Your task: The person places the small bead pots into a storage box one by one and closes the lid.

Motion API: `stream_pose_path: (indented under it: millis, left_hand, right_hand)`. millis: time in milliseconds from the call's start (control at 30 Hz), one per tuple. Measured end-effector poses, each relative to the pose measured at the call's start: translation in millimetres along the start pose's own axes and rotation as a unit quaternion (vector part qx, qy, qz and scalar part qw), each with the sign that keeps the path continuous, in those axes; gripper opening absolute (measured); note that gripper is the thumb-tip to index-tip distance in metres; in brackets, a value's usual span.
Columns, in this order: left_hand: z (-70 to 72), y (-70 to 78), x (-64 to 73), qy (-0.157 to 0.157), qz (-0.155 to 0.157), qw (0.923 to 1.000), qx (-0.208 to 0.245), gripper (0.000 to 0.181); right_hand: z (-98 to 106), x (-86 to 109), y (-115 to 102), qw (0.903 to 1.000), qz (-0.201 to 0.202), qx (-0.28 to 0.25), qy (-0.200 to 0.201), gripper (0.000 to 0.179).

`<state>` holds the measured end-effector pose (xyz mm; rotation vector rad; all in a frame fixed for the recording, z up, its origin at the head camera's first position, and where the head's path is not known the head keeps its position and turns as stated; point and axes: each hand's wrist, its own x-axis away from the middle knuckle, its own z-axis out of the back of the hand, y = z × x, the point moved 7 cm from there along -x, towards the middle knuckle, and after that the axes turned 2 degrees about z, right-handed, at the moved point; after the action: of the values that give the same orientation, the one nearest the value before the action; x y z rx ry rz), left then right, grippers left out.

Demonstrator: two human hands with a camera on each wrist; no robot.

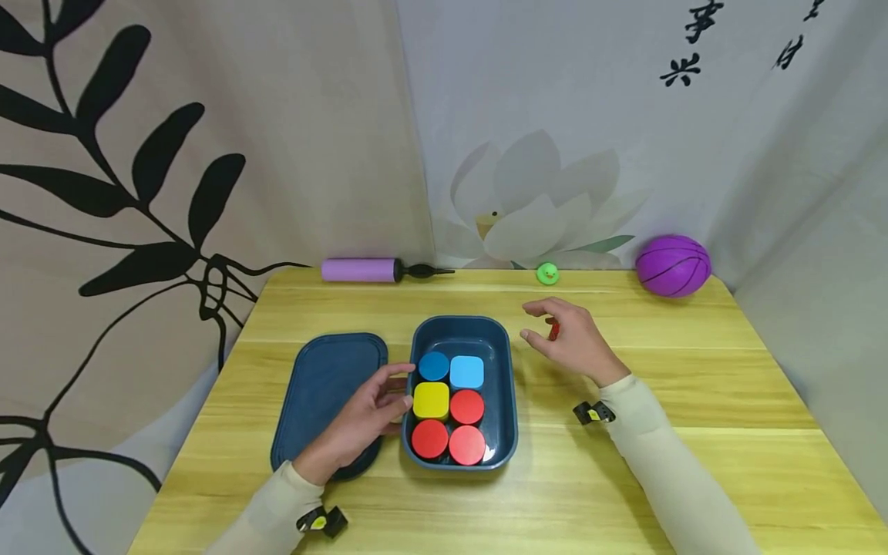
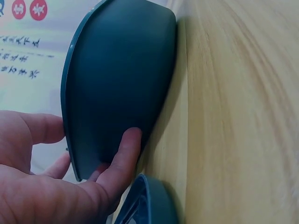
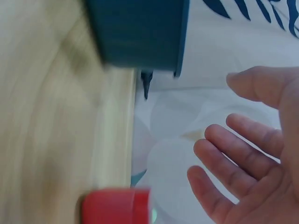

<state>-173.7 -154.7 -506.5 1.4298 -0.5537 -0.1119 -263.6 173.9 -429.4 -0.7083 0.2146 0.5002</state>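
A dark blue box [image 1: 497, 447] stands near the table's middle. In its left and middle part sit red round blocks [image 1: 467, 445], a yellow square block [image 1: 431, 400], a blue round block [image 1: 433, 366] and a light blue square block [image 1: 467, 372]. My left hand [image 1: 368, 412] touches the box's left side with thumb and fingers apart; the left wrist view shows fingertips against its wall and rim. Right of the box, my right hand [image 1: 572, 341] hovers with spread fingers and nothing in them. A red block [image 3: 116, 206] stands on the table by it, mostly hidden in the head view.
A flat dark blue lid [image 1: 322, 393] lies left of the box, partly under my left arm. Along the back edge are a purple hand pump [image 1: 361, 270], a small green duck [image 1: 547, 274] and a purple ball [image 1: 673, 266]. Curtains [image 1: 333, 139] hang behind the wooden table.
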Motion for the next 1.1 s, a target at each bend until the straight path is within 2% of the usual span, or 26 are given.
stream_pose_path:
  millis: [267, 600, 833, 1100]
  left_hand:
    - [-1.0, -0.9, 0.4, -0.004, 0.001, 1.0, 0.002, 0.057]
    - [-1.8, 0.1, 0.8, -0.007, -0.002, 1.0, 0.004, 0.057]
    - [-2.0, -0.1, 0.0, -0.007, -0.002, 1.0, 0.002, 0.056]
    - [-0.9, 0.0, -0.9, -0.006, -0.001, 1.0, -0.002, 0.056]
  right_hand:
    - [16.2, 14.3, 41.7, 0.9976, -0.062, 0.004, 0.031, 0.042]
    - [12.7, 35.1, 88.2, 0.9904, -0.129, -0.04, -0.033, 0.051]
    - [4.5, 45.3, 97.9, 0.9826, -0.152, -0.068, -0.082, 0.064]
    - [7.5, 49.3, 97.0, 0.9835, -0.143, -0.073, -0.084, 0.065]
